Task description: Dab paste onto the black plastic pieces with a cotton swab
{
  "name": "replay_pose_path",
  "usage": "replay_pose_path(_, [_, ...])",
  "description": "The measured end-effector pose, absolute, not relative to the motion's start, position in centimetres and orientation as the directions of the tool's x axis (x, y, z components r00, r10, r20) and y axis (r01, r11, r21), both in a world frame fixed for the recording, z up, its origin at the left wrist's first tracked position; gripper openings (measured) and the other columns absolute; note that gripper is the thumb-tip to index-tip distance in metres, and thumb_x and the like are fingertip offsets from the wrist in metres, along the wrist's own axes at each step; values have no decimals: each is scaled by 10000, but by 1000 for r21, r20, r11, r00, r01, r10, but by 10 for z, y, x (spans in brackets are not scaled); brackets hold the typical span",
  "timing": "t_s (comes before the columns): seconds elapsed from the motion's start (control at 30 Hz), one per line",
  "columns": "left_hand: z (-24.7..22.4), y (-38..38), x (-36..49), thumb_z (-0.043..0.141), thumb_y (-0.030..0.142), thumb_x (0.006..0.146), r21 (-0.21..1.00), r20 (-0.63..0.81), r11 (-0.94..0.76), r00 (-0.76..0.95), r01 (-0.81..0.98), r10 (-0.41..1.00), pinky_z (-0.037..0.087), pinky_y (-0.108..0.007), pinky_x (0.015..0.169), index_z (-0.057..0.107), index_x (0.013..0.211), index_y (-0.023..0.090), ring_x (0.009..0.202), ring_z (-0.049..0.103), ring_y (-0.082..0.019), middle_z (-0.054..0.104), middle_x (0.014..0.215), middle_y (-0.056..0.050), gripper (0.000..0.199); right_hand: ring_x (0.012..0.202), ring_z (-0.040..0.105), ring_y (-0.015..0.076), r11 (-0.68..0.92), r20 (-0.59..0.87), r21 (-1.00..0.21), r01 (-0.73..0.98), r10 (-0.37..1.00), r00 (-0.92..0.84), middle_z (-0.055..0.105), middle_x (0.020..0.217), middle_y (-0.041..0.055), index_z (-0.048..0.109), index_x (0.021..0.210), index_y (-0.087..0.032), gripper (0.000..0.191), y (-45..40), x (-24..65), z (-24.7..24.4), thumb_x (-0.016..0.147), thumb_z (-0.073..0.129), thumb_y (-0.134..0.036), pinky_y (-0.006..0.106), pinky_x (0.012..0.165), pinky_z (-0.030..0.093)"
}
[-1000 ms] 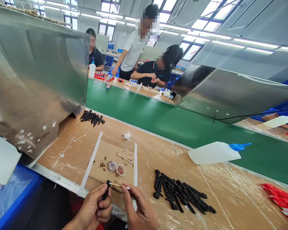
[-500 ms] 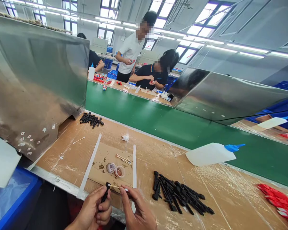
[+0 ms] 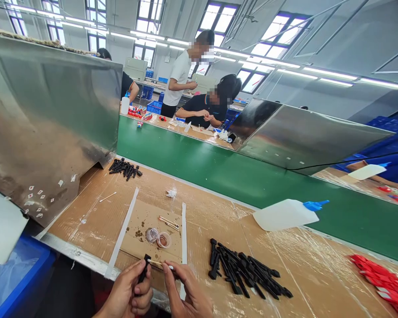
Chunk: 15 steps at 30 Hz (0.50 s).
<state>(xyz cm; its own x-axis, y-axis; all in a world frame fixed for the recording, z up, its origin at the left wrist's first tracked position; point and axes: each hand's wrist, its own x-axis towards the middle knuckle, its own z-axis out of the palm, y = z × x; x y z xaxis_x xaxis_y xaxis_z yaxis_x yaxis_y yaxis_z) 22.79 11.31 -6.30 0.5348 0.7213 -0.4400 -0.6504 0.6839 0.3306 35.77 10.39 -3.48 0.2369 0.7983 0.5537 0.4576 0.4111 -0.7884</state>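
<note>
My left hand is closed round a black plastic hammer-shaped part, its wide head pointing up. Between the thumb and fingers of my right hand is a cotton swab, one tip against the head of the black part. Beyond both hands, two small clear cups sit on a stained cardboard sheet, and a few used swabs lie near them. To the right is a heap of similar black parts. A smaller heap lies at the far left.
A white bottle with a blue nozzle lies at the right, red parts beyond it. Sheet-metal panels stand at the left. A green belt runs behind the bench, with co-workers across it. A blue bin stands lower left.
The view has shifted slightly. Both hands keep their hold, with the swab still at the black part's head. Across the belt, the standing person in white has turned and moved their hands.
</note>
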Motion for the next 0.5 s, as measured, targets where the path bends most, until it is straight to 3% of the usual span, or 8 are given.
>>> replay_pose_path(0.13, [-65,114,227,829,605,603,308,-438,686,542,-660,718,69,-157,333,565,749,186,311,130,-1,320,420,129,516,678,656,135,337,499,-839,426,788,360,723,784,8,742,881,-224,78,106,362,-40,863,702,-289,206,694,506])
replay_pose_path(0.27, [-68,114,225,842,591,589,284,-433,689,552,-667,712,66,-160,339,585,745,181,311,128,-2,333,411,127,509,760,700,186,114,342,-895,431,795,501,754,890,72,743,925,-166,309,122,381,-47,812,720,-452,228,734,542])
replay_pose_path(0.4, [-70,114,223,859,588,551,288,-398,689,571,-665,718,62,-177,359,586,723,180,304,123,-6,331,397,130,520,840,719,216,-14,189,-905,424,881,433,764,934,69,750,978,-172,439,141,396,-50,790,690,-564,243,768,547])
replay_pose_path(0.5, [-73,114,220,845,646,505,347,-379,685,572,-641,728,59,-201,384,577,697,193,295,120,-21,278,354,141,561,806,699,212,-11,221,-870,493,885,409,754,981,76,733,1091,-174,531,141,400,-50,776,687,-598,267,759,534])
